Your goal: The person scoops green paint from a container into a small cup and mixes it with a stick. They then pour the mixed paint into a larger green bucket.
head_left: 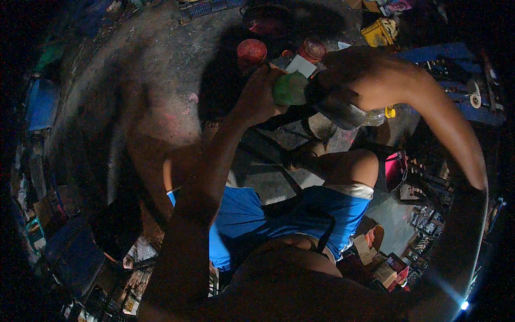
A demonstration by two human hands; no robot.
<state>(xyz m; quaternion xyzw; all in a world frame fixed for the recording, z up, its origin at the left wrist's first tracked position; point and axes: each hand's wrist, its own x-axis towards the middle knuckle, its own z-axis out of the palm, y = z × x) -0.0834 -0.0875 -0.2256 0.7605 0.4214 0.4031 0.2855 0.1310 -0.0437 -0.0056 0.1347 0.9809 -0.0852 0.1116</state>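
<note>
Green piece (290,88) lay between hands, just right of left hand (260,95), whose fingers closed on its edge; long axis unclear. Right hand (343,72) opposite, by dark piece (345,111); couldn't tell its fingers.

Head-height fisheye view, steeply downward.

Open floor (174,48) ahead-left of the left hand (261,97), red containers (251,51) blocking just beyond, yellow-capped bottle (375,117) obstructing rightward.
</note>
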